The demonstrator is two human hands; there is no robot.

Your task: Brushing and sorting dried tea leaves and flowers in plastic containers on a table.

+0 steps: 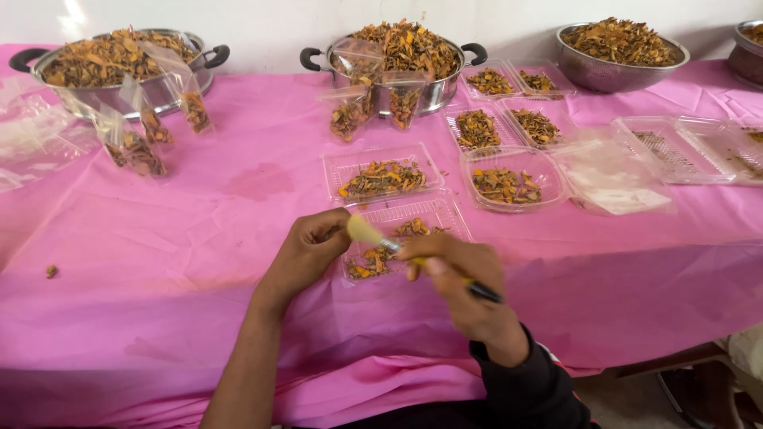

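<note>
Now both hands are closed: right hand (465, 274) gripping a brush (397, 246), left hand (310, 246) pinching something unseen.

A table under a pink cloth (199, 262); on it two handled pots (119, 67) and steel bowls (620, 52) heaped with dried orange-brown chips; clear trays (381, 171) partly filled; small filled bags (139, 151) leaning by the pots; a stray chip (52, 271) at left.
</note>
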